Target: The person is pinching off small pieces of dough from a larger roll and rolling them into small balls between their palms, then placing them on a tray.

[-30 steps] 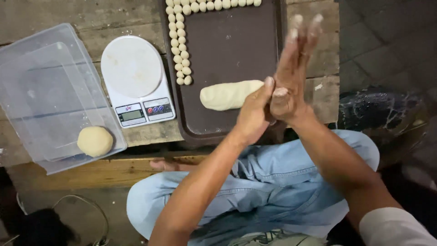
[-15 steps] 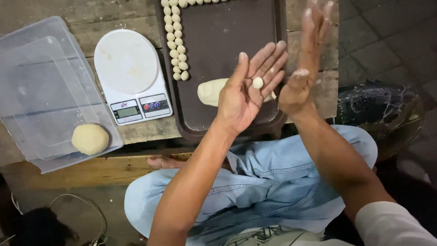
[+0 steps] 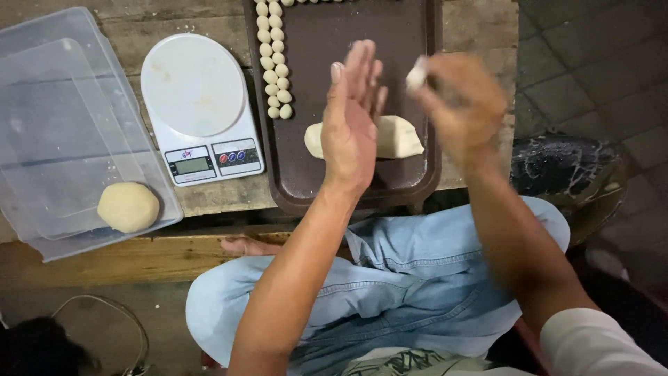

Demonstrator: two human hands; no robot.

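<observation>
at the far left a clear plastic tub (image 3: 66, 132) lies on the wooden counter (image 3: 209, 202), and a round ball of dough (image 3: 128, 207) sits in its near right corner. just beside the tub stands a white kitchen scale (image 3: 198, 104) with a round plate, a small screen and coloured buttons at its near edge. right of the scale is a dark brown tray (image 3: 417, 90); two neat columns of small dough balls (image 3: 274, 59) run down its left side, and more line its far edge. a soft, long lump of dough (image 3: 400, 137) lies across the near middle of the tray, partly hidden behind the left hand (image 3: 353, 122). that hand hovers over the lump with fingers straight and together, palm turned away from the camera, its grip released and empty. just to its right the right hand (image 3: 463, 104) is blurred; its grip is pinched around a small pale piece of dough (image 3: 417, 73), held above the tray's right half and apart from the left hand. below the counter the person's knees in light blue jeans (image 3: 417, 278) fill the lower middle. at the right, beyond the tray, is dark paved floor (image 3: 591, 63).
</observation>
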